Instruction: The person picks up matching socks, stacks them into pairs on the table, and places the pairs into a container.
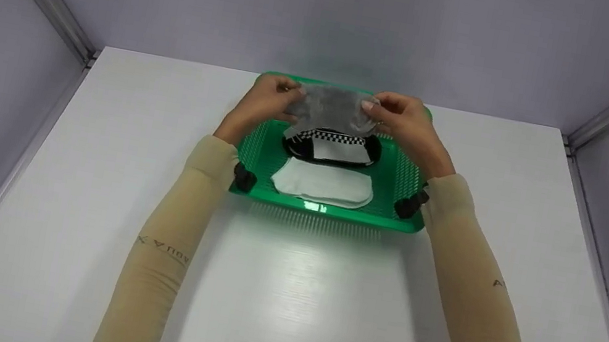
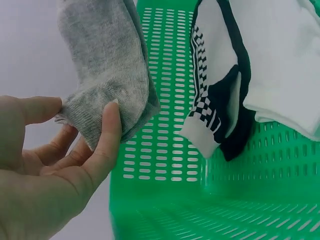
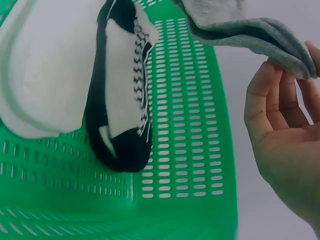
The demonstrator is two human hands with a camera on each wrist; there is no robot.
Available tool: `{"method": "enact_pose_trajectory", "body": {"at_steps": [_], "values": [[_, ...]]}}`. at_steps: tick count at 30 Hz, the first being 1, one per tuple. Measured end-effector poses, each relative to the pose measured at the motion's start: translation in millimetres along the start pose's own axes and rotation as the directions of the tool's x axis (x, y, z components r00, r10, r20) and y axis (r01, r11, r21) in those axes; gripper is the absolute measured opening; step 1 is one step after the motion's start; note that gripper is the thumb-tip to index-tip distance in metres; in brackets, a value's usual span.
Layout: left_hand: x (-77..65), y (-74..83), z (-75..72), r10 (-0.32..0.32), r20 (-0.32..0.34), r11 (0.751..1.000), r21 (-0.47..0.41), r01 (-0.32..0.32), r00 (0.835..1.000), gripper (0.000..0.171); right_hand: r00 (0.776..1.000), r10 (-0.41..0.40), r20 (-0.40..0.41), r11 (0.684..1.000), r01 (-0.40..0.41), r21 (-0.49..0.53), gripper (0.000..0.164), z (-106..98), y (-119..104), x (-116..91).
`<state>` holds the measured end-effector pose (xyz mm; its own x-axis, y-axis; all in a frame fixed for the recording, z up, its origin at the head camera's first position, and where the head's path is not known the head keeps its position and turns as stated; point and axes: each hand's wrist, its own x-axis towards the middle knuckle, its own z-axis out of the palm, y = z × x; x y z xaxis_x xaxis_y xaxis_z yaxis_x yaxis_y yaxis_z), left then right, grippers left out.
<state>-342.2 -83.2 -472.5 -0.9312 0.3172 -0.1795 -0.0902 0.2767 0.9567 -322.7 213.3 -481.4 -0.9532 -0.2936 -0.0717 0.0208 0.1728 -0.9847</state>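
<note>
Both hands hold a pair of grey socks (image 1: 333,108) stretched out over the far part of a green perforated basket (image 1: 329,210). My left hand (image 1: 266,103) pinches the cuff end between thumb and fingers, as the left wrist view shows on the grey socks (image 2: 107,55). At the other end my right hand (image 3: 290,120) pinches the toe of the grey socks (image 3: 255,37). Below them in the basket lie black-and-white checkered socks (image 1: 342,151). Nearer the basket's front edge lies a pair of white socks (image 1: 322,183), flat and side-on.
The basket stands on a white table (image 1: 283,292), close to its back edge. A grey-white wall (image 1: 355,23) rises behind, with side panels left and right. Dark wrist cameras (image 1: 244,178) hang over the basket's side rims.
</note>
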Motion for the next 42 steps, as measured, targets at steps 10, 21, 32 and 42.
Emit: {"method": "enact_pose_trajectory", "body": {"at_steps": [10, 21, 32, 42], "values": [[7.5, -6.4, -4.3, -0.106, 0.062, 0.988, 0.117, 0.099, 0.992, 0.045, 0.993, 0.117, 0.011, 0.97, -0.112, -0.215, 0.028, 13.2, 8.6, 7.8], [9.2, -2.0, -9.4, -0.382, 0.268, 0.879, 0.401, 0.258, 0.884, 0.027, 0.923, 0.37, 0.104, 0.842, -0.286, -0.458, 0.021, 14.7, 1.4, 14.4], [14.9, 1.5, 8.6, -0.564, 0.384, 0.703, 0.689, 0.18, 0.731, 0.04, 0.711, 0.668, 0.22, 0.55, -0.272, -0.79, 0.022, 25.6, 2.1, 10.0], [6.3, 21.2, 23.8, -0.599, 0.212, 0.531, 0.827, 0.184, 0.772, 0.007, 0.749, 0.653, 0.112, 0.448, -0.263, -0.854, 0.022, 40.6, -11.1, 0.9]]}}
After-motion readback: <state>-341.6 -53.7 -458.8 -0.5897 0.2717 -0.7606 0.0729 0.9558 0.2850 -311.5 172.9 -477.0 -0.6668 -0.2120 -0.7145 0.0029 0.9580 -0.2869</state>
